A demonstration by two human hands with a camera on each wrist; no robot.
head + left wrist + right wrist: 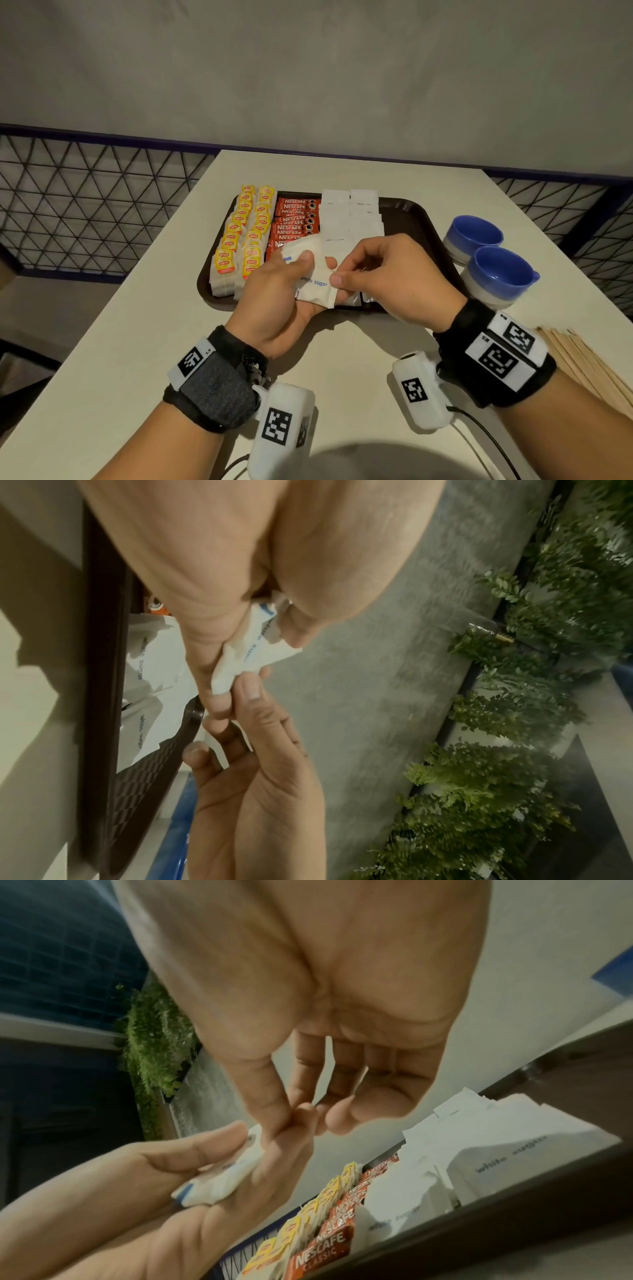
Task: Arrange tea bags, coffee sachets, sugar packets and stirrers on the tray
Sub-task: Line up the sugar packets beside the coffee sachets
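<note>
The left hand holds a small stack of sugar packets, thumb pressed on top and fingers curled beneath. The right hand, touching it from the side, pinches the stack's near corner between thumb and forefinger. Just beyond both hands lies the tray with tea bags, coffee sachets and more sugar; stirrers lie beside the right wrist.

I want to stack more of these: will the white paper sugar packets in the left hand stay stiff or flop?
Probably floppy: the white paper sugar packets bend and crease where the left hand grips them. Likely light, since the right hand pinches only a corner. Loose contents may shift.
</note>
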